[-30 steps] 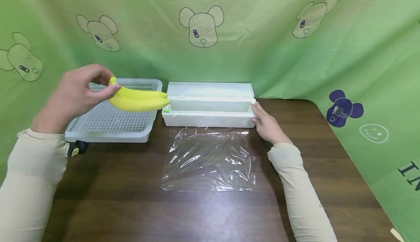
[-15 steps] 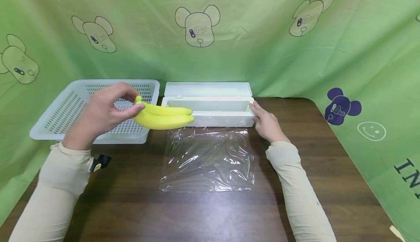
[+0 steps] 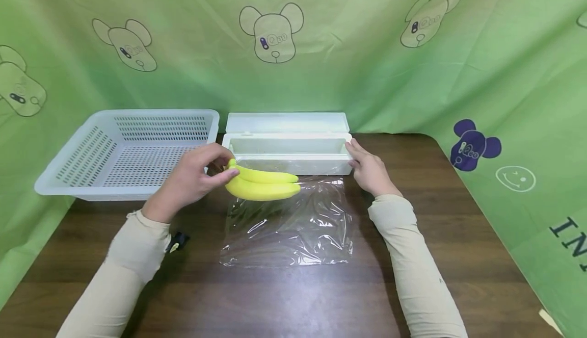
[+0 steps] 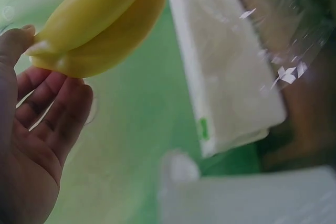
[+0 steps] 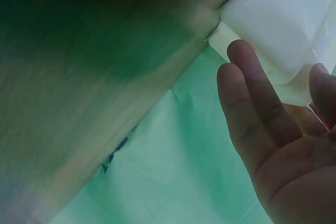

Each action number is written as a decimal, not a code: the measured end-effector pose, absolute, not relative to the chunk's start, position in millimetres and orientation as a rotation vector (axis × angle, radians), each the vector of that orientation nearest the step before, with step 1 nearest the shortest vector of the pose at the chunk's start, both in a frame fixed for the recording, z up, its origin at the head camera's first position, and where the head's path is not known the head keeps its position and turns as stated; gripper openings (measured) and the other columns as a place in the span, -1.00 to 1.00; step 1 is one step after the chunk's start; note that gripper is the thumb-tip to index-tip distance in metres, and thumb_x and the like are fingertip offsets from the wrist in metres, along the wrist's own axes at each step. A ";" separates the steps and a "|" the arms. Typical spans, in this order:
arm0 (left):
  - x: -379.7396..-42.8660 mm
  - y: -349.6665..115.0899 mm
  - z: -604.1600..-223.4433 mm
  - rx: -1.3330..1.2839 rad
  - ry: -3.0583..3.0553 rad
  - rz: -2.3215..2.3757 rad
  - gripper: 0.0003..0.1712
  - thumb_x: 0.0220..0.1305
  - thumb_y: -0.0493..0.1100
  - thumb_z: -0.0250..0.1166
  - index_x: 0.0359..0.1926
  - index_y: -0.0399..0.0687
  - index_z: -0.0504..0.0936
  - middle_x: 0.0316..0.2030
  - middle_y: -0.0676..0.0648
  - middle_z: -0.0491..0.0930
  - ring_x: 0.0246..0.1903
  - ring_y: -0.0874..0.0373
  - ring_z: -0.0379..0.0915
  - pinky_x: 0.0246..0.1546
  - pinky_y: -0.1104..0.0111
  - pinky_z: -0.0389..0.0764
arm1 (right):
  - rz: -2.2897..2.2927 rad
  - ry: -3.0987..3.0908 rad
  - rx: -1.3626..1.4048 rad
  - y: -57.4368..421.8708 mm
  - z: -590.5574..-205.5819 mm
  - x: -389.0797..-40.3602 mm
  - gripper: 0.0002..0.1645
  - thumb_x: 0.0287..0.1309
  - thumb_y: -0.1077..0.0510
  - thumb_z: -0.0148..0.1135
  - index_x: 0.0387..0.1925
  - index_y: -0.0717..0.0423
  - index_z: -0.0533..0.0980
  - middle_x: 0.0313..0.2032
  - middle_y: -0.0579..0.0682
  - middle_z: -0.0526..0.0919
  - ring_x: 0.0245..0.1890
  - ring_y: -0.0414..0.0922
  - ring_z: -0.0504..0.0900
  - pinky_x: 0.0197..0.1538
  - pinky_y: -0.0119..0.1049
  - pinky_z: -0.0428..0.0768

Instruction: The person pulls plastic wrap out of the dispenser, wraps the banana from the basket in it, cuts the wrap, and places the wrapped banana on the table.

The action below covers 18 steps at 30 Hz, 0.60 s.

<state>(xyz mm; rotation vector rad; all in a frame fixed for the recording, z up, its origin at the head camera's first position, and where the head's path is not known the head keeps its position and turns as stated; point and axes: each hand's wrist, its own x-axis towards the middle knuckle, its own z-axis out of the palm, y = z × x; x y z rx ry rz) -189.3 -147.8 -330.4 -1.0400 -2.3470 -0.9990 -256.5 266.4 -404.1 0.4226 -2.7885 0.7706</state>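
Observation:
My left hand [image 3: 194, 177] pinches a small bunch of yellow bananas [image 3: 263, 185] by the stem end, thumb against fingers. The bunch hangs level above the upper left part of a sheet of clear plastic film [image 3: 293, 236] on the table. In the left wrist view the bananas [image 4: 100, 19] stick out past the fingertips. Behind the film stands a long white wrap box [image 3: 289, 165] with its lid [image 3: 286, 123] tipped back. My right hand [image 3: 371, 172] rests against the box's right end with fairly straight fingers; in the right wrist view the thumb lies at the box's corner [image 5: 283, 30].
A white slotted plastic basket [image 3: 59, 177] stands at the left, beside the box. The brown wooden table [image 3: 293, 302] extends in front of the film. A green printed curtain [image 3: 197, 37] hangs close behind and along the right side.
My left hand has carried the bananas rightward and toward me, from over the basket to over the film. The right hand stays at the box's end; the view shifts slightly.

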 end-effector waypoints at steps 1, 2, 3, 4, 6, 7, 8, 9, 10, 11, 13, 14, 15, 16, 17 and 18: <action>-189.6 -145.0 -334.4 -1.037 -2.353 -1.033 -0.79 0.13 -0.37 0.50 -0.24 -0.19 0.64 -0.35 -0.02 0.61 -0.39 0.17 0.55 -0.39 0.27 0.68 | 0.769 -2.787 0.421 266.4 -404.2 -256.9 -0.39 0.39 0.36 0.09 0.43 0.26 0.31 0.45 0.16 0.24 0.36 0.30 0.29 0.37 0.18 0.23; -190.0 -142.3 -338.4 -1.029 -2.360 -1.065 -0.79 0.14 -0.37 0.50 -0.23 -0.20 0.65 -0.34 -0.04 0.63 -0.39 0.15 0.57 -0.40 0.28 0.68 | 0.770 -2.785 0.423 266.2 -404.2 -256.9 -0.39 0.39 0.37 0.09 0.43 0.26 0.31 0.45 0.17 0.24 0.35 0.31 0.29 0.37 0.18 0.24; -190.3 -139.8 -342.3 -1.020 -2.370 -1.096 -0.79 0.14 -0.37 0.50 -0.22 -0.21 0.65 -0.32 -0.05 0.64 -0.37 0.13 0.59 -0.39 0.29 0.69 | 0.770 -2.785 0.421 266.0 -404.4 -256.9 -0.39 0.39 0.37 0.09 0.43 0.26 0.30 0.45 0.17 0.24 0.35 0.31 0.29 0.37 0.18 0.24; -190.5 -137.3 -346.0 -1.010 -2.384 -1.131 -0.79 0.15 -0.36 0.50 -0.21 -0.21 0.66 -0.31 -0.06 0.65 -0.36 0.11 0.60 -0.37 0.31 0.70 | 0.770 -2.784 0.420 265.9 -404.5 -257.1 -0.39 0.38 0.37 0.10 0.43 0.26 0.30 0.45 0.18 0.24 0.35 0.31 0.29 0.37 0.18 0.24; -191.6 -132.8 -354.0 -0.995 -2.410 -1.193 -0.80 0.17 -0.34 0.49 -0.20 -0.21 0.67 -0.28 -0.07 0.66 -0.31 0.08 0.62 -0.32 0.33 0.70 | 0.773 -2.785 0.417 265.6 -404.4 -257.1 -0.39 0.38 0.37 0.10 0.43 0.26 0.30 0.45 0.18 0.24 0.35 0.31 0.29 0.37 0.18 0.24; -192.4 -130.7 -358.0 -0.991 -2.424 -1.218 -0.81 0.18 -0.33 0.49 -0.20 -0.22 0.67 -0.27 -0.08 0.67 -0.29 0.07 0.63 -0.29 0.32 0.70 | 0.775 -2.784 0.416 265.5 -404.5 -257.1 -0.39 0.38 0.37 0.10 0.43 0.26 0.30 0.44 0.19 0.24 0.36 0.31 0.29 0.37 0.18 0.24; -193.2 -128.7 -361.9 -0.987 -2.442 -1.241 -0.82 0.20 -0.32 0.48 -0.19 -0.22 0.67 -0.26 -0.07 0.67 -0.27 0.07 0.64 -0.26 0.33 0.70 | 0.777 -2.785 0.415 265.5 -404.5 -257.0 -0.39 0.38 0.37 0.10 0.43 0.27 0.30 0.44 0.19 0.24 0.36 0.31 0.28 0.37 0.18 0.23; -194.2 -126.9 -365.5 -0.987 -2.458 -1.268 -0.82 0.21 -0.30 0.47 -0.19 -0.22 0.67 -0.26 -0.07 0.67 -0.26 0.07 0.64 -0.24 0.32 0.70 | 0.779 -2.787 0.411 265.4 -404.5 -256.9 -0.39 0.39 0.36 0.10 0.43 0.26 0.30 0.45 0.18 0.24 0.36 0.30 0.28 0.38 0.17 0.23; -195.2 -125.3 -369.3 -0.984 -2.476 -1.283 -0.83 0.23 -0.29 0.46 -0.19 -0.21 0.67 -0.26 -0.06 0.67 -0.25 0.08 0.64 -0.21 0.32 0.70 | 0.781 -2.788 0.409 265.2 -404.3 -256.8 -0.39 0.39 0.36 0.10 0.43 0.26 0.30 0.45 0.18 0.24 0.36 0.30 0.28 0.38 0.17 0.23; -196.5 -124.3 -373.2 -0.978 -2.491 -1.296 -0.84 0.24 -0.28 0.46 -0.19 -0.21 0.67 -0.26 -0.06 0.67 -0.25 0.08 0.64 -0.20 0.31 0.70 | 0.782 -2.789 0.406 265.3 -404.3 -256.7 -0.39 0.39 0.36 0.10 0.43 0.26 0.30 0.45 0.17 0.24 0.37 0.30 0.28 0.38 0.17 0.23; -198.4 -122.4 -379.5 -0.963 -2.520 -1.313 -0.84 0.26 -0.27 0.45 -0.18 -0.20 0.67 -0.26 -0.06 0.66 -0.24 0.07 0.63 -0.18 0.28 0.69 | 0.784 -2.790 0.404 265.3 -404.0 -256.5 -0.39 0.39 0.36 0.09 0.44 0.26 0.30 0.45 0.17 0.24 0.37 0.29 0.27 0.38 0.16 0.23; -199.2 -121.5 -382.3 -0.951 -2.533 -1.321 -0.84 0.26 -0.27 0.45 -0.18 -0.20 0.67 -0.26 -0.06 0.66 -0.24 0.07 0.63 -0.17 0.27 0.69 | 0.787 -2.791 0.404 265.2 -403.7 -256.3 -0.39 0.39 0.37 0.09 0.44 0.26 0.30 0.45 0.16 0.24 0.37 0.29 0.27 0.38 0.16 0.22; -200.0 -120.8 -384.9 -0.942 -2.544 -1.321 -0.84 0.26 -0.26 0.44 -0.17 -0.20 0.67 -0.26 -0.06 0.66 -0.23 0.06 0.63 -0.17 0.26 0.69 | 0.789 -2.791 0.405 265.0 -403.4 -256.2 -0.39 0.39 0.37 0.09 0.43 0.26 0.30 0.45 0.17 0.24 0.37 0.29 0.27 0.38 0.16 0.23; -200.4 -120.1 -386.9 -0.930 -2.555 -1.315 -0.84 0.27 -0.25 0.44 -0.17 -0.19 0.67 -0.25 -0.06 0.67 -0.21 0.06 0.63 -0.17 0.25 0.69 | 0.790 -2.791 0.406 265.0 -403.1 -256.1 -0.39 0.39 0.37 0.09 0.43 0.26 0.30 0.45 0.17 0.24 0.37 0.29 0.27 0.38 0.16 0.23; -200.8 -119.2 -388.8 -0.923 -2.562 -1.318 -0.83 0.27 -0.25 0.44 -0.16 -0.19 0.67 -0.24 -0.06 0.67 -0.20 0.05 0.63 -0.16 0.25 0.69 | 0.792 -2.792 0.406 265.1 -402.9 -256.1 -0.39 0.39 0.37 0.09 0.44 0.26 0.30 0.45 0.16 0.24 0.37 0.28 0.27 0.39 0.15 0.22; -201.0 -118.2 -390.5 -0.913 -2.570 -1.314 -0.83 0.27 -0.23 0.44 -0.16 -0.19 0.68 -0.23 -0.06 0.67 -0.19 0.04 0.63 -0.16 0.24 0.69 | 0.793 -2.791 0.407 265.0 -402.6 -256.0 -0.39 0.39 0.37 0.09 0.44 0.26 0.30 0.45 0.17 0.24 0.37 0.28 0.27 0.39 0.15 0.22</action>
